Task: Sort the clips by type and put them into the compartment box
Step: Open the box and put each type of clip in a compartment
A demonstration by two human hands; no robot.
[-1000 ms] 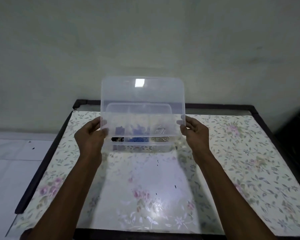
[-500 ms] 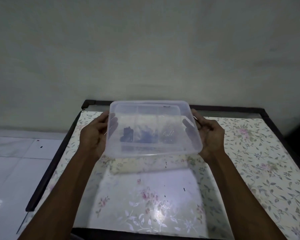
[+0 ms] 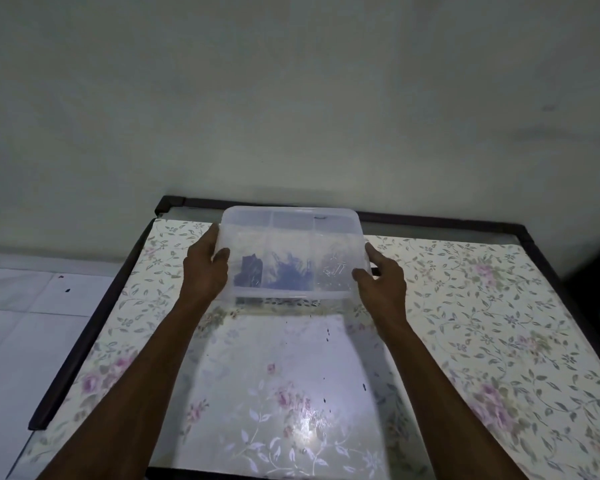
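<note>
You have the lid [image 3: 291,233] of the compartment box [image 3: 284,296] held at centre frame, your left hand [image 3: 207,271] gripping its left edge and your right hand [image 3: 381,280] gripping its right edge, fingers curled over the rim. The lid sits just over the box, which rests on the floral surface [image 3: 465,306] toward the upper middle of the frame; whether it is fully seated cannot be told, since the translucent plastic blurs the edges.

Through the lid you can make out three groups: dark clips [image 3: 248,273] in the left compartment, blue clips [image 3: 290,271] in the middle, and pale metallic clips [image 3: 335,268] on the right. No loose clips show anywhere on the surface, only small dark specks. Judging by that, your sorting looks complete, and what remains is likely just pressing the lid closed and letting go.
</note>
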